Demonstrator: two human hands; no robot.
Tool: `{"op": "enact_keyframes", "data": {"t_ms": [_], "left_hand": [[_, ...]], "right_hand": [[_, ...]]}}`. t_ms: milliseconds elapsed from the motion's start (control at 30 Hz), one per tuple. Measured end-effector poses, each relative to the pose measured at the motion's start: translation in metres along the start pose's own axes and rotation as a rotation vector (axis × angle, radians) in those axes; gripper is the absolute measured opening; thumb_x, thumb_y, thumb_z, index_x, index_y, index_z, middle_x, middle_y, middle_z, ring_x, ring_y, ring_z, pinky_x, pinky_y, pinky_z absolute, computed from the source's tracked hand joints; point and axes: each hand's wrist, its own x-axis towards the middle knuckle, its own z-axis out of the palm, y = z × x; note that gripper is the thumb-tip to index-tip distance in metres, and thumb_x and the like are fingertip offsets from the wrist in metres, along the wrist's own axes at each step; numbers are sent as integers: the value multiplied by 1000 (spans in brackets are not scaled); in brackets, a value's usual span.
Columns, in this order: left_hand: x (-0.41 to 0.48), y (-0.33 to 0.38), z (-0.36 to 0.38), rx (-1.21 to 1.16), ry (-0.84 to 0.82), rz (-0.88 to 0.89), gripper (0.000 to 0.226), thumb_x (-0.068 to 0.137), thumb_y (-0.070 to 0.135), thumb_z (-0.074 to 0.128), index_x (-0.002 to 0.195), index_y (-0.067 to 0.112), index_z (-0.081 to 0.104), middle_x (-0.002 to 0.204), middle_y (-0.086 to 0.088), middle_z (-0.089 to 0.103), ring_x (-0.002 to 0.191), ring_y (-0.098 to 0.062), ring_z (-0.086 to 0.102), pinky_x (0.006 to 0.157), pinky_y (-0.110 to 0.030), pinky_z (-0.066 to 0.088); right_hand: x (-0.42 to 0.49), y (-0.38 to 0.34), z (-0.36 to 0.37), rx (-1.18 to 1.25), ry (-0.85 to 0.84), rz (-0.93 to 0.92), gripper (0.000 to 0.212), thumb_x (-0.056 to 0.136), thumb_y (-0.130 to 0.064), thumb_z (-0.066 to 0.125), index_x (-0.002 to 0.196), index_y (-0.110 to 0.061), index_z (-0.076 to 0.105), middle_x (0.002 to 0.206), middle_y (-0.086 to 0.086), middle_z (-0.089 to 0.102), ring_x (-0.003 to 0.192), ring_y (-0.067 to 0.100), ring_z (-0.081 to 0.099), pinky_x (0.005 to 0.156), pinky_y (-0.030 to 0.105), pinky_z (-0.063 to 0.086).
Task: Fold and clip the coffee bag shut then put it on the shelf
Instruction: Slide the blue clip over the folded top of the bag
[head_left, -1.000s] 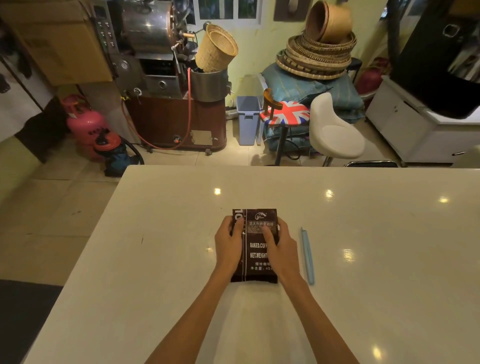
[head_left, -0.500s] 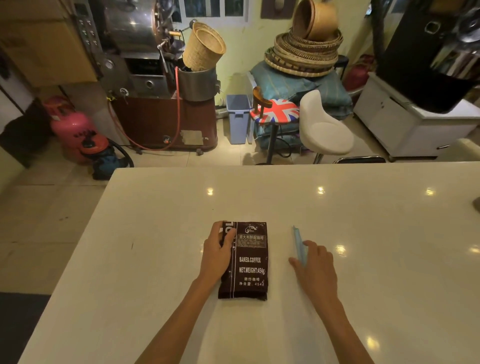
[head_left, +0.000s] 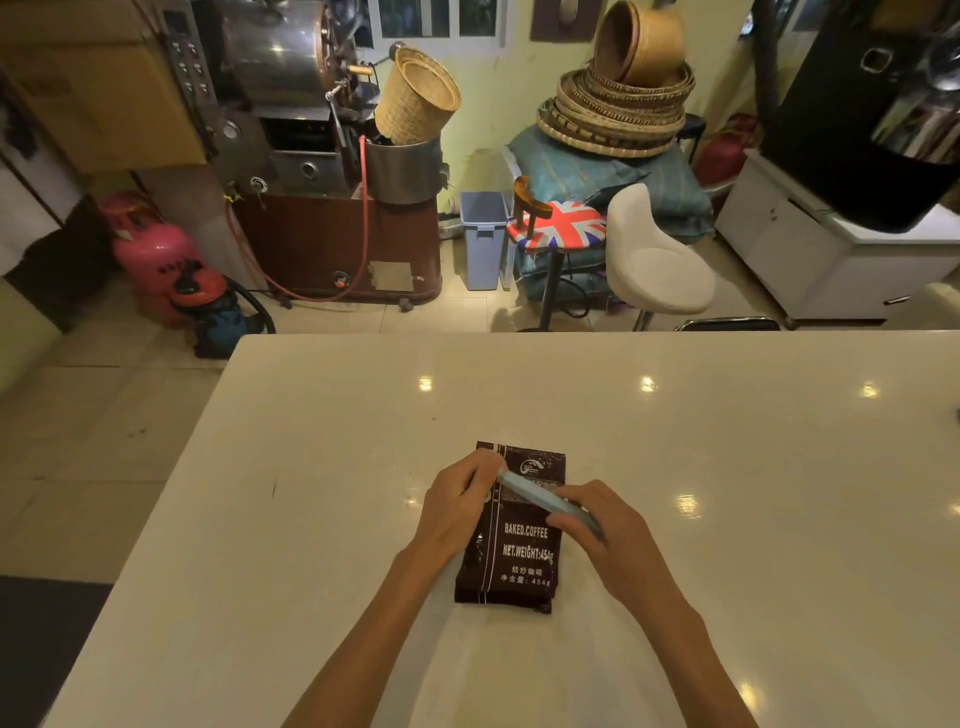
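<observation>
Here the white glossy desk (head_left: 311, 519) fills the lower part of the view, its far edge facing a floor crowded with a steel roasting machine (head_left: 291, 104), stacked woven baskets (head_left: 618, 104) and a white stool (head_left: 654, 260). Near the desk's middle lies the dark brown coffee bag (head_left: 519, 551), flat on its back with its printed face up and its top end pointing away from the person. Both bare forearms reach in from the bottom edge. The left hand (head_left: 457, 509) sits over the bag's left side, its fingers (head_left: 485, 465) curled together and pinched on the far end of the light blue clip (head_left: 540, 496). The right hand (head_left: 608, 530) hangs over the bag's right side, its fingers (head_left: 576, 499) bent and closed on the clip's near end. The clip runs aslant between the two hands, above the bag's upper half; whether it touches the bag cannot be told.
</observation>
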Motion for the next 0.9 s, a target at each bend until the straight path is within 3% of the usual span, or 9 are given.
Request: {"op": "enact_keyframes", "data": {"t_ms": [133, 267, 433, 533, 600, 667, 767, 833, 900], "left_hand": [[0, 5, 0, -16, -48, -35, 27, 96, 48, 38, 78, 37, 54, 75, 0, 60, 68, -20, 58, 68, -49, 51], [-2, 3, -2, -128, -50, -87, 33, 104, 28, 36, 76, 33, 53, 73, 10, 55, 71, -10, 53, 67, -27, 45], [-4, -7, -1, -172, -88, -104, 36, 102, 33, 37, 92, 6, 57, 84, -5, 59, 79, -15, 56, 72, -32, 47], [-4, -11, 1, -191, -19, -110, 35, 102, 28, 38, 87, 2, 57, 79, -5, 56, 74, -15, 52, 71, -32, 42], [-2, -13, -2, -209, 38, -132, 34, 103, 26, 38, 86, 3, 57, 77, -2, 55, 72, -14, 51, 70, -31, 42], [0, -16, -8, -192, 88, -126, 33, 104, 24, 37, 87, 4, 59, 77, 0, 55, 72, -12, 52, 70, -30, 43], [2, -19, -15, -227, 106, -161, 33, 105, 20, 35, 87, 7, 60, 86, -3, 62, 81, -16, 61, 73, -39, 52], [2, -19, -15, -231, 106, -168, 30, 104, 20, 38, 85, 12, 60, 88, -4, 64, 84, -19, 63, 72, -42, 54], [2, -20, -9, -220, 84, -153, 28, 104, 19, 39, 87, 12, 60, 88, -2, 64, 82, -15, 63, 69, -34, 54]], "right_hand": [[4, -3, 5, -133, 154, -208, 40, 96, -49, 43, 111, -21, 67, 99, -6, 70, 86, 7, 64, 70, 22, 55], [4, -5, 11, -181, 222, -284, 31, 94, -33, 52, 112, -15, 69, 102, 0, 72, 90, 13, 66, 73, 27, 58], [1, -15, 9, 38, 247, -213, 25, 94, -31, 53, 115, -23, 65, 108, -17, 62, 98, -2, 59, 81, 15, 51], [0, -16, 1, 183, 31, -92, 22, 89, -43, 58, 110, -40, 65, 112, -26, 58, 107, -1, 58, 82, 10, 48], [-5, -10, -2, 284, -117, 8, 19, 86, -39, 65, 101, -50, 66, 113, -23, 59, 103, 5, 60, 76, 13, 50], [-15, 0, -9, 314, -117, 47, 28, 91, -19, 64, 97, -47, 69, 104, -19, 65, 84, 11, 64, 64, 18, 51], [-22, 7, -35, 398, 59, 81, 37, 91, 4, 57, 88, -30, 72, 89, -11, 68, 64, 11, 60, 59, 17, 49], [-17, 11, -52, 405, 108, 113, 35, 91, 4, 58, 83, -26, 73, 87, -9, 69, 65, 10, 62, 62, 14, 49], [-13, 13, -55, 342, 32, 136, 31, 90, -1, 62, 82, -28, 75, 89, -10, 70, 69, 12, 66, 65, 15, 50]]}}
